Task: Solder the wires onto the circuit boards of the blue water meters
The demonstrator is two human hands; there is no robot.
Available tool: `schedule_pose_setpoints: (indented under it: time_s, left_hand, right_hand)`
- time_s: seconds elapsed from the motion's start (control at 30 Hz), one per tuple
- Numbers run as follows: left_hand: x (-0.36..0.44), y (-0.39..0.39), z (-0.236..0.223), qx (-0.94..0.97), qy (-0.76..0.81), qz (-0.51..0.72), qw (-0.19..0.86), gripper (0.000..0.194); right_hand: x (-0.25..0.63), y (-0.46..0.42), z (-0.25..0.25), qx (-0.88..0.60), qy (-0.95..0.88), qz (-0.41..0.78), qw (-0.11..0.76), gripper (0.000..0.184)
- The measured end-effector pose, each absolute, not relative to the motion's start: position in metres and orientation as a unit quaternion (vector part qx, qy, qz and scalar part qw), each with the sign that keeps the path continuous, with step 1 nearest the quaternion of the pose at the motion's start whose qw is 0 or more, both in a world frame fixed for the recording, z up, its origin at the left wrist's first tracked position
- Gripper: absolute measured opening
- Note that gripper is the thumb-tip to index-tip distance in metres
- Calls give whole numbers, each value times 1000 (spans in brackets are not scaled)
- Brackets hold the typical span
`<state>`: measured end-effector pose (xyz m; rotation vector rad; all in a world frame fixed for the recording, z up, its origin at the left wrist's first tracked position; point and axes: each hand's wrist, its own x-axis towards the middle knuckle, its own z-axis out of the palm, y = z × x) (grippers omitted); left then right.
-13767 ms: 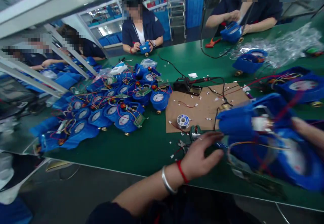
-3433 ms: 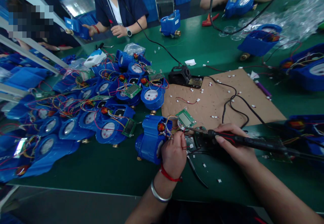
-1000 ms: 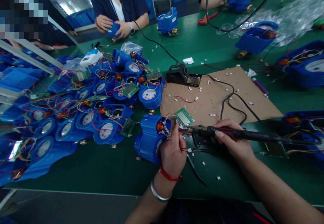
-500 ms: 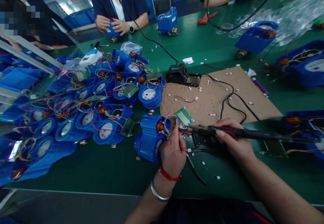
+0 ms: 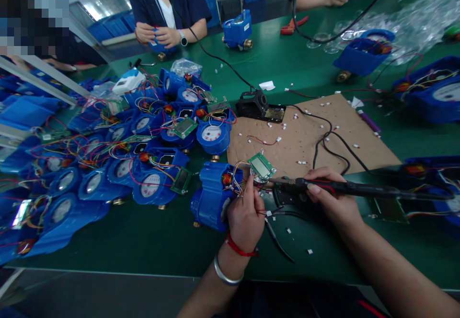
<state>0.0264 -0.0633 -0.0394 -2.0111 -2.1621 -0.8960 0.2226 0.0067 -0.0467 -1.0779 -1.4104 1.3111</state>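
My right hand (image 5: pixel 338 203) is closed around the handle of a soldering iron (image 5: pixel 366 191), whose metal tip points left to the lower edge of a small green circuit board (image 5: pixel 262 165) with a display. My left hand (image 5: pixel 246 215) is closed at that same edge, its index finger stretched up to the board. It pinches a thin wire with a white connector (image 5: pixel 268 213) trailing out to the right; its fingertips partly hide the joint. Coloured wires link the board to a blue water meter (image 5: pixel 212 198) lying on its side, left of my left hand.
Many blue meters (image 5: pixel 149 186) with loose wires crowd the left. A soldering iron stand (image 5: pixel 253 102) sits by brown cardboard (image 5: pixel 305 135) strewn with white connectors. Cutters (image 5: pixel 280 246) lie near my hands; red-handled pliers (image 5: pixel 293 25) lie farther back. Co-workers sit across the table.
Both my hands, the iron and the board stay almost still. Across the table at the upper right, a co-worker's raised hand has come down and its fingers have curled.
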Motion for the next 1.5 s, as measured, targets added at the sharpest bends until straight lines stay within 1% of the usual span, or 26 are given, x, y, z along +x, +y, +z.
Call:
schedule_pose_setpoints:
  time_s: [0.23,0.33,0.47,0.63,0.8,0.93,1.07,1.27,1.4,1.5]
  left_hand:
    - [27,-63,-39,-651,-700,-293,20,38]
    - [27,-63,-39,-650,-703,-289,20,38]
    - [26,-64,-40,-651,-701,-289,25,39]
    - [27,-66,-40,-657,-695,-290,32,41]
    - [27,-71,-38,-674,-677,-294,42,44]
    - [24,-74,-36,-729,-618,-291,41,39]
    - [22,-77,-31,-733,-587,-342,45,36]
    - [24,-79,-27,-713,-572,-406,-1,25]
    - [24,-84,-25,-723,-519,-454,27,20]
    - [23,-87,-23,-744,-488,-455,33,15]
  right_hand:
    - [225,8,-43,-446,-598,521,416,12]
    - [225,8,-44,-454,-602,503,422,13]
    - [224,7,-47,-441,-579,523,444,14]
    - [221,11,-47,-406,-505,568,509,15]
    - [219,14,-39,-398,-451,587,542,14]
    - [220,18,-37,-417,-442,577,546,14]
    - [220,21,-38,-401,-444,563,570,13]
    - [219,27,-28,-397,-447,537,595,15]
    - [213,60,-12,-430,-470,480,603,20]
    - [200,104,-2,-443,-475,460,606,21]
